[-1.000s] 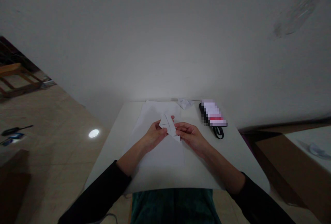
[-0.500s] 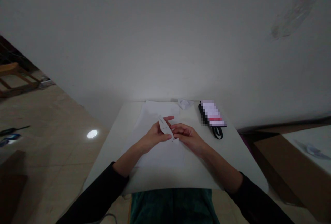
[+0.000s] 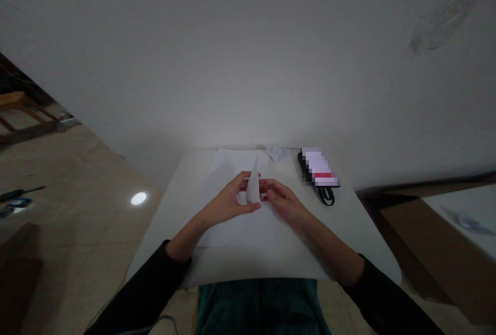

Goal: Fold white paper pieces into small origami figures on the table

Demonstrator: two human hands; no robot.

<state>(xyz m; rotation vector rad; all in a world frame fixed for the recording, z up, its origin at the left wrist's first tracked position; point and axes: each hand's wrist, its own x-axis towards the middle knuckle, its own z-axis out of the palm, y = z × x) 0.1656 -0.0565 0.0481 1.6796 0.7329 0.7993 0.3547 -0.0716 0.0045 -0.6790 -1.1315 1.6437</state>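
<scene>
A small folded piece of white paper [image 3: 253, 186] stands nearly upright between my hands, its pointed tip up. My left hand [image 3: 232, 198] grips it from the left, thumb at its lower edge and fingers behind it. My right hand [image 3: 282, 198] is curled at its right side, fingertips against or very near the paper; the exact contact is hard to make out. Beneath my hands lie white paper sheets [image 3: 217, 232] on the white table [image 3: 302, 262].
A folded white paper piece [image 3: 277, 153] lies at the table's back edge by the wall. To its right is a phone [image 3: 320, 167] with a black strap [image 3: 326, 195]. A cardboard box [image 3: 426, 242] stands right of the table, and a wooden stool [image 3: 19, 105] far left.
The folded paper has turned from leaning left to nearly upright, its tip now higher. My left fingers have drawn in behind it, and my right hand has shifted slightly.
</scene>
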